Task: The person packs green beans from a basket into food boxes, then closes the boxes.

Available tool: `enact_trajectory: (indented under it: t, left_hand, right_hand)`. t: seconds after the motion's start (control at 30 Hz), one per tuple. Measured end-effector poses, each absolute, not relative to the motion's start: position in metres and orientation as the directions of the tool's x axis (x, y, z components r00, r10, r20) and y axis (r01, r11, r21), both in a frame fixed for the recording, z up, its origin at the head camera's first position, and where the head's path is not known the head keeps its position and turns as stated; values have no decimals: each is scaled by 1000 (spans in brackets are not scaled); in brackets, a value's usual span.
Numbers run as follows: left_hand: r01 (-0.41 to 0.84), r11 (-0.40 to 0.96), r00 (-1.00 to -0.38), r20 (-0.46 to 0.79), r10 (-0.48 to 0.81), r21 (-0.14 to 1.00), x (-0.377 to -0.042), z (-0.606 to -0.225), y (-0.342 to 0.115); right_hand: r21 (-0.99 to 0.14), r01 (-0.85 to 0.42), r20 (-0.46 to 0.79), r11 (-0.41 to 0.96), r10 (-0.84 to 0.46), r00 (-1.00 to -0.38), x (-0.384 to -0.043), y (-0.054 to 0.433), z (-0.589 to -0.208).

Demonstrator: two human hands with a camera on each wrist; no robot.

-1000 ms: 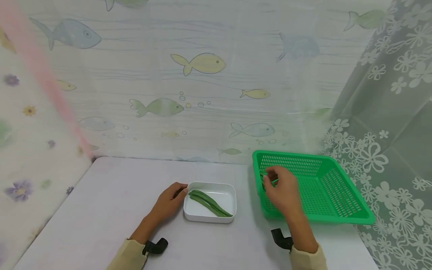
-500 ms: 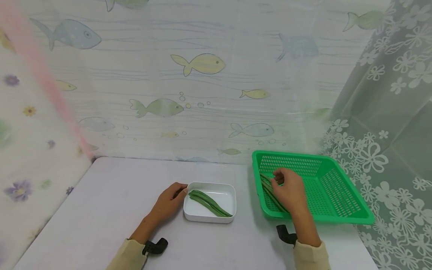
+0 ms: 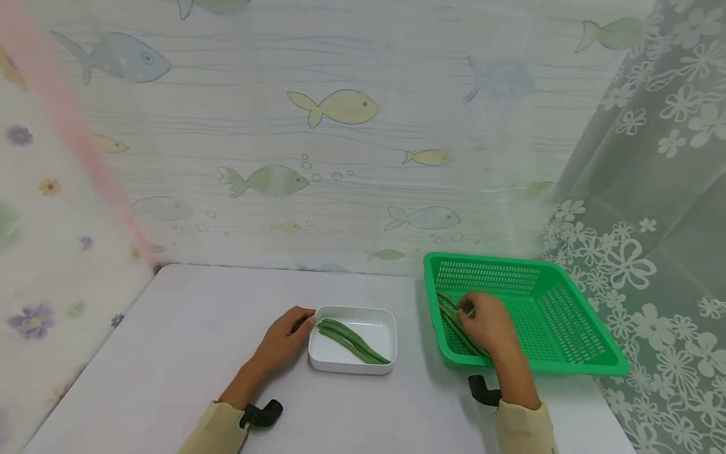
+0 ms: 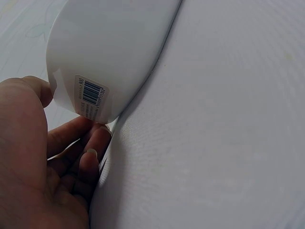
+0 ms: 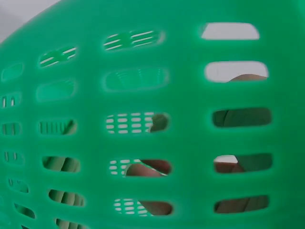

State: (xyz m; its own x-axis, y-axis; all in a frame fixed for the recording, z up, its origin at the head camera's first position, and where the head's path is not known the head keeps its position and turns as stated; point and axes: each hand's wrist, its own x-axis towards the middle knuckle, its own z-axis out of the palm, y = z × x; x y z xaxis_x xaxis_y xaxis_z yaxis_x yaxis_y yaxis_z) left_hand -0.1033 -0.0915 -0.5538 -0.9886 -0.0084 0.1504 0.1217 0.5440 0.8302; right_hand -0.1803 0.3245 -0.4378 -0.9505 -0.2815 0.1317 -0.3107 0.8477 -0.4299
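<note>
My left hand [image 3: 288, 332] grips the left end of a small white rectangular dish [image 3: 394, 340], which holds a few green beans [image 3: 350, 340]. In the left wrist view, my left hand [image 4: 57, 157] has its fingers against the end of the dish [image 4: 112, 47], beside a barcode label [image 4: 91, 97]. My right hand [image 3: 489, 325] reaches into a green plastic basket [image 3: 590, 328]. Its curled thumb and fingers pinch at green beans [image 3: 454, 318] along the basket's left side. Through the basket slots, the right wrist view gives only glimpses of my right hand [image 5: 143, 170] and beans [image 5: 62, 163].
Both containers stand on a white-covered table [image 3: 215, 328], the basket to the right of the dish. A fish-print curtain [image 3: 340, 157] hangs behind. Floral sheeting flanks the table at left and right. Black wrist mounts [image 3: 262, 413] sit on both wrists.
Inside the basket, my right hand has moved right, uncovering more of the beans, then lowered toward them. My left hand and the dish have stayed in place.
</note>
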Motion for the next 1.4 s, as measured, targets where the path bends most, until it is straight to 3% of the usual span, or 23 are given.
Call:
enact_trajectory:
  t: [0.3,0.6,1.4]
  left_hand:
    - [139,553,-985,170,-5,822,-102,-550,-90]
    - [151,568,-981,192,-13,809,-101,-551,-88]
    - [129,554,-987,162,-11,822,-100,-548,-88]
  right_hand:
    - [-359,-318,22,878,-333,-943,-183,323,-444]
    - [-300,-442,-88,846,-486,-870,-182,323,-448]
    - [-342,-411,-157,845,-482,-862,-185,322,-449]
